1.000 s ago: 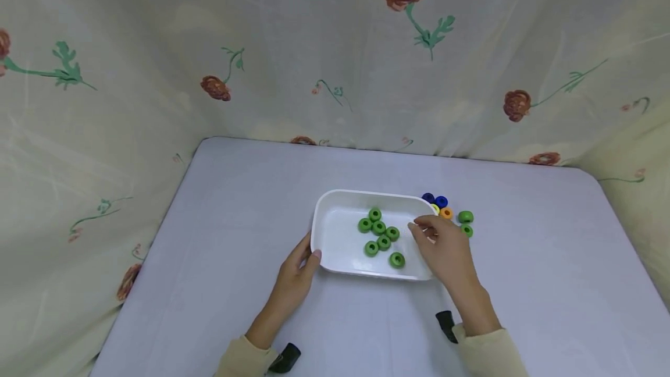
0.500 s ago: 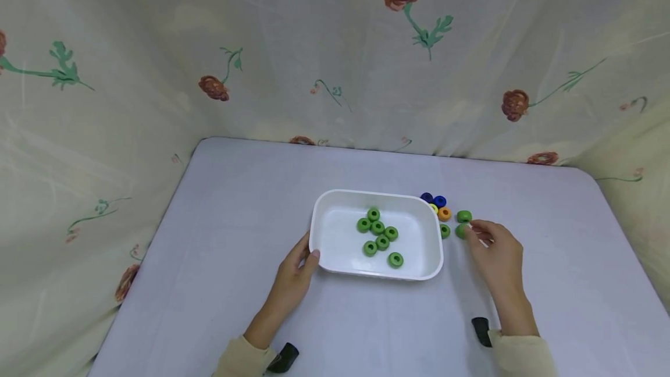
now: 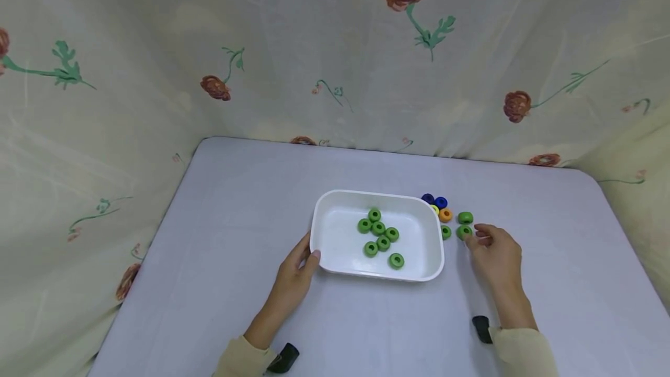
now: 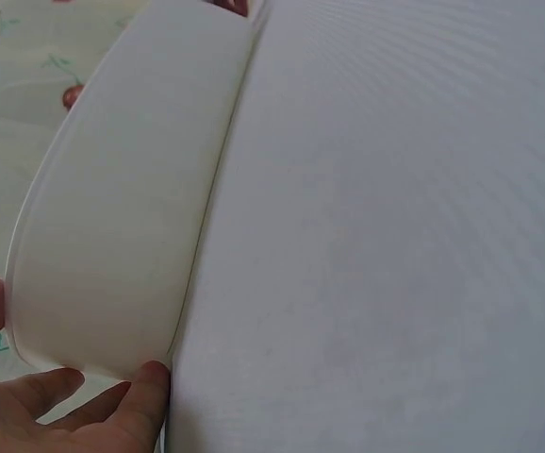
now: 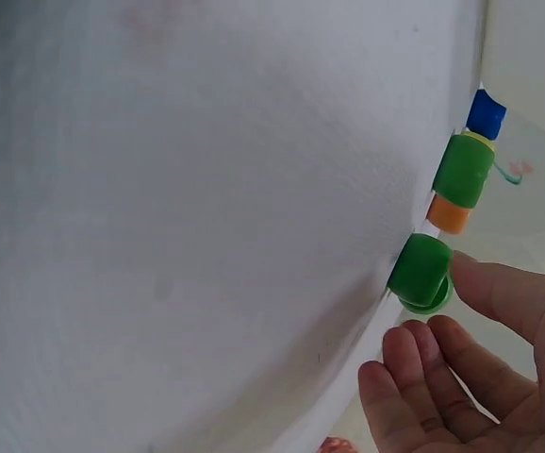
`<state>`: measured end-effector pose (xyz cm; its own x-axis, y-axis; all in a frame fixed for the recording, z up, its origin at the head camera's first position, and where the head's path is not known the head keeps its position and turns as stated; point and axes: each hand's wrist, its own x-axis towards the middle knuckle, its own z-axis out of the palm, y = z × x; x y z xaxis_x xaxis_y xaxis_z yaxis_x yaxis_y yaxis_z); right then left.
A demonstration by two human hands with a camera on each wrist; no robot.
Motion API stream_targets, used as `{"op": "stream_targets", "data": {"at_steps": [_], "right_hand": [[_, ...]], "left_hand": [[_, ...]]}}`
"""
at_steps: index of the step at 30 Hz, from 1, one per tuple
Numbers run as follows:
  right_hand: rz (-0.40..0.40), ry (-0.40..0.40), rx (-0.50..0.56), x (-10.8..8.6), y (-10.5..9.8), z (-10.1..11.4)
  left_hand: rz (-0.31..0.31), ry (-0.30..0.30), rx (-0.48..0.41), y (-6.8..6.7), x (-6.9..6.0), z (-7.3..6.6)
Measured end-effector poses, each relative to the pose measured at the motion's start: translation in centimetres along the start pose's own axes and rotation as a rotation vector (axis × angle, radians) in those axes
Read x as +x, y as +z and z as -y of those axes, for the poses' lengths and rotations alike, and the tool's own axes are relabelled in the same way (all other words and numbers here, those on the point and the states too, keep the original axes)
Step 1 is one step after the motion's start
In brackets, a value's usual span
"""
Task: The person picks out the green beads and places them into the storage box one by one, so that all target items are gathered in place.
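My left hand holds the left end of a white tray, thumb at its rim and fingers against the outer wall. In the left wrist view the fingertips touch the tray's side. Several green beads with holes lie inside the tray. My right hand is low beside a green bead right of the tray. In the right wrist view, the thumb is close by a green bead, and the other fingers are apart from it; whether the thumb touches it I cannot tell.
Beyond the tray's right end sit two blue beads, an orange bead and a partly hidden yellow bead. Another green bead stands farther back, and one more green bead is beside the tray's wall. A patterned curtain surrounds the white table.
My right hand has moved right from over the tray to the green beads outside it, staying there over the last half second. The left hand and tray have stayed put.
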<state>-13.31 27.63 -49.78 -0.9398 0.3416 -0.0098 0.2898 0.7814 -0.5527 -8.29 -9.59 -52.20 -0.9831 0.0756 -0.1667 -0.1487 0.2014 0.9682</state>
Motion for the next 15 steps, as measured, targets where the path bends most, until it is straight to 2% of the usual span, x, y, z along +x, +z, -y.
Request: {"op": "stream_targets", "data": {"at_steps": [5, 15], "right_hand": [[0.056, 0.021, -0.017, 0.06, 0.3, -0.21], [0.08, -0.021, -0.072, 0.33, 0.58, 0.06]], "left_hand": [[0.004, 0.009, 0.015, -0.03, 0.04, 0.1], [0.006, 0.011, 0.005, -0.07, -0.05, -0.4]]}}
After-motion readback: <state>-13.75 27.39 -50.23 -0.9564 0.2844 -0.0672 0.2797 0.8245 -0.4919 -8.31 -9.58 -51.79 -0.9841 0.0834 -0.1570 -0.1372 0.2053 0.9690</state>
